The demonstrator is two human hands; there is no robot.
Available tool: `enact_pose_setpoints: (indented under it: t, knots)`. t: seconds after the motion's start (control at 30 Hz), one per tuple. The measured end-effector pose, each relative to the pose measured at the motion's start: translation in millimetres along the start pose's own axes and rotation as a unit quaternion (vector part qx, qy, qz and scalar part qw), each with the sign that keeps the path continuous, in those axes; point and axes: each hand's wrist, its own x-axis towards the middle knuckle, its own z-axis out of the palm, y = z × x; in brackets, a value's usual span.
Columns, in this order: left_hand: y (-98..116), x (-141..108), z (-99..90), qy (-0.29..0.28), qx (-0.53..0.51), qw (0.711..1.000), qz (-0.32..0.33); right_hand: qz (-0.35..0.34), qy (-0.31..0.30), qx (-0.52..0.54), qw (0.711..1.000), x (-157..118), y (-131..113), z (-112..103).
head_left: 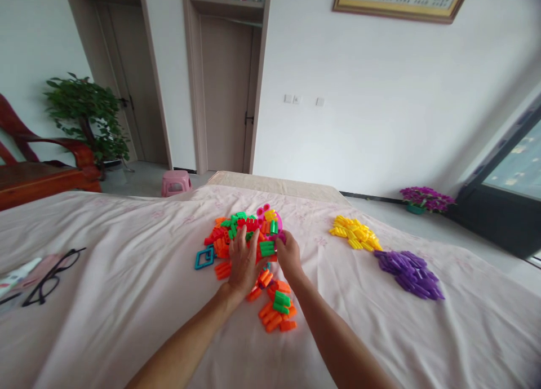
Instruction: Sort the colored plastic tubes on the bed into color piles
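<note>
My left hand (pixel 243 262) lies over a mixed pile of plastic building blocks, its fingers spread and touching red and orange ones. My right hand (pixel 289 257) is closed at the pile's right side, thumb and fingers pinched on the edge of a bright pink plastic piece (pixel 261 211) with round knobs. Between the hands sits a green block (pixel 267 248). Green blocks (pixel 239 217) and red blocks (pixel 248 224) show beyond my left fingers. Orange blocks (pixel 273 315), with a green one among them, lie nearer to me. My fingers hide part of the pile.
Yellow blocks (pixel 355 233) and purple blocks (pixel 409 273) form separate heaps to the right on the pale cloth (pixel 169 332). A teal square frame (pixel 205 257) lies left of the pile. Black glasses (pixel 53 279) rest far left. A pink stool (pixel 176 182) stands beyond.
</note>
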Motion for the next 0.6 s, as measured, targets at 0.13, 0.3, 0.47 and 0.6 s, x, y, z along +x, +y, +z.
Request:
enact_pose_setpoints:
  t: [0.13, 0.3, 0.47, 0.6]
  knots:
    - [-11, 23, -15.2, 0.007, 0.026, 0.998, -0.05, -0.04, 0.006, -0.122, 0.992, 14, -15, 13]
    - [-6, 22, -37.3, 0.032, 0.022, 0.997, -0.065, -0.094, -0.006, -0.137, 0.986, 21, -14, 8]
    - [46, -37, -48.8, -0.124, -0.011, 0.974, 0.189, -0.039, 0.036, -0.073, 0.996, 25, 19, -27]
    - [73, -69, -41.6, -0.247, -0.039, 0.91, 0.329, 0.025, 0.04, -0.049, 0.998, 18, 51, -53]
